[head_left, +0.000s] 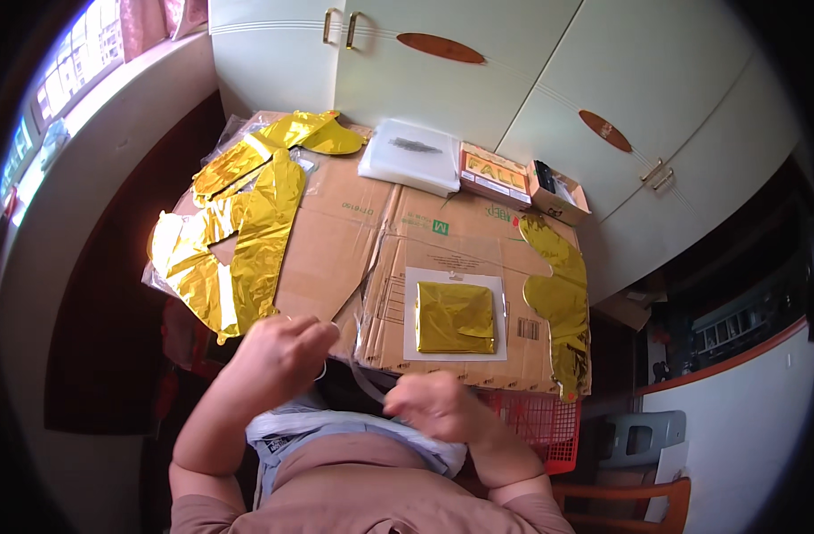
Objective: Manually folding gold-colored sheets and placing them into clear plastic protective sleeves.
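Pale cabinets (478, 98) stand near a pink curtain (147, 25) and window (82, 55).

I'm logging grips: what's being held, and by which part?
The right hand seems to pinch a translucent strip near its lower end; the left hand's hold is too hidden to tell.

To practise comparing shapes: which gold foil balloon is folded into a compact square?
The balloon on the white card; the left-side foil and wavy-edged right-side balloon lie spread out.
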{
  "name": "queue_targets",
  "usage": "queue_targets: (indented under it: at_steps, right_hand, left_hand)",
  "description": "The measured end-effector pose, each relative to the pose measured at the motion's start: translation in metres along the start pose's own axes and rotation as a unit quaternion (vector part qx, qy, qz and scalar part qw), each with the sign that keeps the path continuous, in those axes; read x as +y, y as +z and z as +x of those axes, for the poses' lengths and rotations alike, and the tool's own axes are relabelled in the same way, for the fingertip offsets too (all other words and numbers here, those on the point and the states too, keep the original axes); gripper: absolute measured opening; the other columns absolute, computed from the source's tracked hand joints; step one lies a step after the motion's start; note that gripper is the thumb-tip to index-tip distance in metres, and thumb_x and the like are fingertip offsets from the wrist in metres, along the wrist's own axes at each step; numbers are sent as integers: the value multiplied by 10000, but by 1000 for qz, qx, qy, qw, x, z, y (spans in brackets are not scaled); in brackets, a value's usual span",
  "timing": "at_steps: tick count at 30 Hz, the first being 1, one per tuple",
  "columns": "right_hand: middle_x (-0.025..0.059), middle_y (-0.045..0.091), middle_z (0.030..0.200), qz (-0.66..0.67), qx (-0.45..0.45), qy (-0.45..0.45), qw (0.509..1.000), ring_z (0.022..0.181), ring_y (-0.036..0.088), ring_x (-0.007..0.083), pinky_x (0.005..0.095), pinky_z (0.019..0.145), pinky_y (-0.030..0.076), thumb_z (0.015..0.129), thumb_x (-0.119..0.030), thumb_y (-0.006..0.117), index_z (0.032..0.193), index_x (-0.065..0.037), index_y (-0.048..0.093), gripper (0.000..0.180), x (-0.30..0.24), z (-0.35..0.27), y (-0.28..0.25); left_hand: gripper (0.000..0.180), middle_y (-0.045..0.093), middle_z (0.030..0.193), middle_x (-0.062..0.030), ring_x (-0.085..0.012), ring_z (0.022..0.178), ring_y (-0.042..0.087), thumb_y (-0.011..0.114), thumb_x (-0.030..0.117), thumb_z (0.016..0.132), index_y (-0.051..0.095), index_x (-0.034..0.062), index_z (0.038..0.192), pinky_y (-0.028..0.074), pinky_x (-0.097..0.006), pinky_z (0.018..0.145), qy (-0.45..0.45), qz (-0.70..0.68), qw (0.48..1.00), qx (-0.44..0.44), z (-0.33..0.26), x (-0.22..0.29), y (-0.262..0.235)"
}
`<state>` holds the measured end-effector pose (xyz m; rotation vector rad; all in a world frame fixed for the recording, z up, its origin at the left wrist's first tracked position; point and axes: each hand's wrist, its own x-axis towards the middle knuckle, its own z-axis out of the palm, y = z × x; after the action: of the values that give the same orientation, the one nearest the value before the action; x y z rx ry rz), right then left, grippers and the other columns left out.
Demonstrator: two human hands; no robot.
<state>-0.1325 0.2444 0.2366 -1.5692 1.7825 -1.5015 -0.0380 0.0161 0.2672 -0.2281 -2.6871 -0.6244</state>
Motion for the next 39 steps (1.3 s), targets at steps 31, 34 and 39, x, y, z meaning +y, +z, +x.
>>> queue_targets:
  at_steps: [31,34,39]
  right_hand:
    - [126,576,734,88,-17,-52,995,626,589,260,328,563,463,829,-7,648,917,-32,616,96,10,8,29]
    - [115,575,707,-31,100,-21,994,604,585,258,319,535,453,875,-61,628,870,-29,606,39,8,22,-5]
    - [89,578,715,11,49,86,995,625,573,179,290,581,447,897,-89,617,834,-26,614,90,43,0,34]
  left_hand:
    - [188,675,832,-121,-127,570,621,598,-18,855,668,52,1016,510,-268,542,-95,-171,981,-7,-9,-21,39]
    - [198,684,860,-90,-121,573,608,562,11,892,664,51,1058,504,-253,550,-14,-451,885,-115,-33,1,71]
    - [159,701,891,-64,-45,495,551,546,83,938,669,30,1025,438,-201,454,-218,-653,722,68,-19,-2,47]
